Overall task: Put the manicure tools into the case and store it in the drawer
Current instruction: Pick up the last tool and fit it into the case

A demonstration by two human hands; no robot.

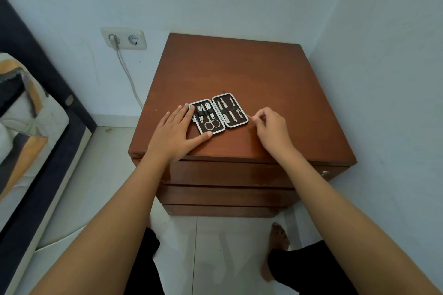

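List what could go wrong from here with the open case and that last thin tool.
1. The thin tool pinched in the right hand is slim and could slip before it reaches the case.
2. The left hand only rests at the case's left edge, so the case may slide.
3. The drawers look shut; opening one could jolt the cabinet top.

Glossy brown wooden nightstand, shiny metal tools, perhaps leatherette case
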